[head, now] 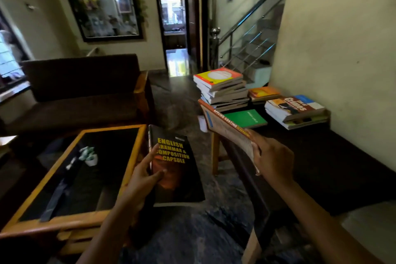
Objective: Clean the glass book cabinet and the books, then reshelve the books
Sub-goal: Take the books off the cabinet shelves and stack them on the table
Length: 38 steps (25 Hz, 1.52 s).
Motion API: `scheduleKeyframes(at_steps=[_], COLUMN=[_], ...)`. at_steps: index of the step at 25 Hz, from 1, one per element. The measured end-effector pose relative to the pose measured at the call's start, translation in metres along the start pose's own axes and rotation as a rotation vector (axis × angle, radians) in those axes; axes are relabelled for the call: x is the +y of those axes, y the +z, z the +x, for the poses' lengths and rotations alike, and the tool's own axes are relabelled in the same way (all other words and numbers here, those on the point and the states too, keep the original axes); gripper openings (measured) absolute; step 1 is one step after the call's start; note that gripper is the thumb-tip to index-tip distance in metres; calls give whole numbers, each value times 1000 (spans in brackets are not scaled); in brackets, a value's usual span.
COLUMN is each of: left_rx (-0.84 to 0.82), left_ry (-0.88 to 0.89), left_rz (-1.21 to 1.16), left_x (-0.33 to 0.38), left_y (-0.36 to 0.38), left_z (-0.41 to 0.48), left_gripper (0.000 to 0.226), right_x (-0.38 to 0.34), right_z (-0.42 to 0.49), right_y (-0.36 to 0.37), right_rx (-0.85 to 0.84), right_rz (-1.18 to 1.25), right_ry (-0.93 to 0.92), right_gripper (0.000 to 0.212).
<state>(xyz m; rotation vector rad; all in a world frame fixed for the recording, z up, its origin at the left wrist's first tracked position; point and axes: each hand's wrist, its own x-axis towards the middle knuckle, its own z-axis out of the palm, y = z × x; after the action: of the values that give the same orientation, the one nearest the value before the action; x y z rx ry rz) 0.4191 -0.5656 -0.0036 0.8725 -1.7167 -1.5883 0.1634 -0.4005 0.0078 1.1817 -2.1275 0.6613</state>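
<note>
Centrally, the left hand (147,174) gripped a black book (175,169) titled "ENGLISH GRAMMAR & COMPOSITION CAPSULE"; rightward, the right hand (272,156) clasped the "APPLIED COSTING" book (229,128) at its near end.

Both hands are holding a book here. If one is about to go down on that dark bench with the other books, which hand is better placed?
Probably the right hand. Its Applied Costing book already hangs over the bench, beside the green book. The left hand holds the English grammar book over the floor, nearer the coffee table.
</note>
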Motion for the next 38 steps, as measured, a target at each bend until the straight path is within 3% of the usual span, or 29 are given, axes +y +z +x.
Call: scheduleKeyframes(at_steps=[7,12,14,15,17,19,23,25,28,30,34,38], left_rx=[-253,-367,-401,-435,-506,-580,-721,-764,-820,-828,-847,-779], left_ry=[-10,-113,-143,-153,-193,-234,-281,-304,-300,-296,-313,-371], left_rz=[-19,-58,-72,-84,-126,-150,-134,-107,-74,-83,-193,-290], left_x=[-24,-42,-55,-60,-68,-74,-86,-91,-97,-100,-102,-104], left_y=[54,57,50,47,38,28,20,20,14,7,-9,-18], left_z=[204,296,324,337,360,381,410,422,435,440,454,457], left_gripper=[73,72,71,71,72,80,72,67,67,68,75,96], right_x=[53,60,47,39,33,28,13,10,13,8,-28,-51], right_z=[127,152,136,131,118,115,112,115,132,146,153,144], right_y=[126,243,282,297,325,329,307,300,305,311,334,338], right_rx=[-3,-404,-554,-624,-568,-420,173,292,278,372,725,900], right_rz=[-356,-481,-413,-327,-243,18,833,1163,1187,1180,1224,1227], right_ry=[36,161,177,271,338,567,1677,1934,1974,1929,1869,1888], right_gripper=[50,38,36,38,39,34,46,56,26,7,20,30])
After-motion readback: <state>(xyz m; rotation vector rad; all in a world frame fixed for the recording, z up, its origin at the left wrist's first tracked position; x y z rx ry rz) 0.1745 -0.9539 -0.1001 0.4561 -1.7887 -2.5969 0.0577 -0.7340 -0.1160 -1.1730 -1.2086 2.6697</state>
